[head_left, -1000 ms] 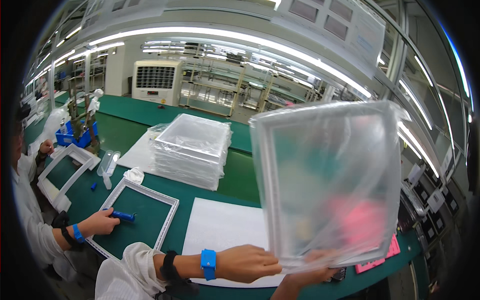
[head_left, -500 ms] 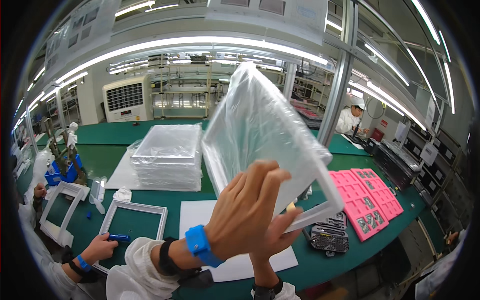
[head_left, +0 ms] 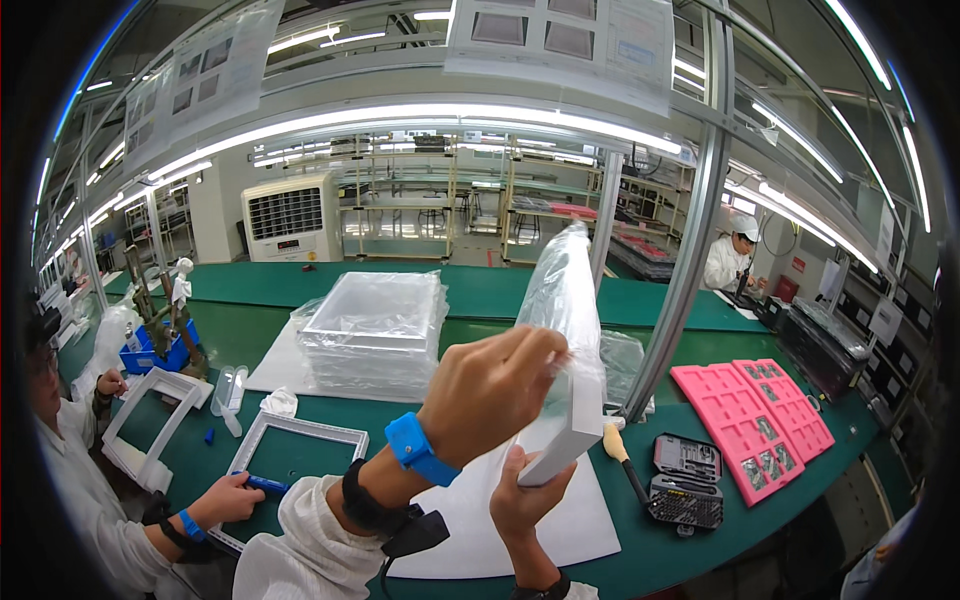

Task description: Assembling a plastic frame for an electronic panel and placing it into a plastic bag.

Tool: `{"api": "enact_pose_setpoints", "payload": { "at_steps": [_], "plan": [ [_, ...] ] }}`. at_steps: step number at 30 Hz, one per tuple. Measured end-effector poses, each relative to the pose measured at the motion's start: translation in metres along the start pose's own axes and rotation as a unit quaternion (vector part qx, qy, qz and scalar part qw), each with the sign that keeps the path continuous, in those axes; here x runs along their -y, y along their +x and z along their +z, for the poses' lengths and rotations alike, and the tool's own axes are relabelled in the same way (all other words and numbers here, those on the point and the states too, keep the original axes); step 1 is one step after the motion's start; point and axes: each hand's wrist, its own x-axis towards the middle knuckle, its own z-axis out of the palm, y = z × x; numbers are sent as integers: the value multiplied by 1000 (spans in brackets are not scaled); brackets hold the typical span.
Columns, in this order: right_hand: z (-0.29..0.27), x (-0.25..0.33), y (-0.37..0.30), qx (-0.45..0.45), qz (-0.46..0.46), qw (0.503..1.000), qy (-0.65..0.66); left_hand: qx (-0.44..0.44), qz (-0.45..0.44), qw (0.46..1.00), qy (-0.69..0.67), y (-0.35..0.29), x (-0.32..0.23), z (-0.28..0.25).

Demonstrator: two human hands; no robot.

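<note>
White and seen nearly edge-on, a frame (head_left: 586, 405) stands tilted above the green bench, over the white sheet (head_left: 590, 525) at the near middle. Clear plastic film (head_left: 558, 285) covers its far, upper part, while the near end shows bare. The right hand (head_left: 528, 500) grips the near lower corner, thumb against the side and fingers wrapped closely beneath it. The left hand (head_left: 490, 390), with a blue band (head_left: 420, 450) at its wrist, is raised beside the film's near edge. Its fingers curl inward, blurred at the tips; I cannot tell how tightly they close or whether any film is caught between them.

Farther left sits a stack of film-wrapped frames (head_left: 375, 340). At the near left, a co-worker (head_left: 95, 480) holds a blue tool (head_left: 268, 484) over a second white frame (head_left: 330, 437) lying flat. On the right, a black tool case (head_left: 685, 500) lies open near a pale-handled tool (head_left: 613, 445). Beyond it, farther right, pink trays (head_left: 715, 400) hold small metallic-looking parts.
</note>
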Motion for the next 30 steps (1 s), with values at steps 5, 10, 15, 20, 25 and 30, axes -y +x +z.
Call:
{"api": "enact_pose_setpoints", "payload": {
  "at_steps": [5, 10, 15, 20, 25, 30],
  "plan": [
    [4, 2, 9, -1, -84, 996, 6, 18, 100, 995, 12, -4, -25, -12],
    [-9, -30, -4, 69, 11, 997, -23, 42, 191, 975, 109, -16, -54, -22],
    [-17, -16, 27, 1, -37, 999, 17, 55, 229, 971, -44, -34, -63, -35],
    [-30, -6, 61, -48, -94, 990, 93, -5, -67, 994, -91, -44, -3, -10],
    [-39, -4, 73, -1, -101, 979, 176, 45, -417, 895, -155, -87, 65, 37],
    [-31, -7, 61, -71, -46, 954, 286, 6, -565, 642, -518, -103, 58, 78]
  ]
}}
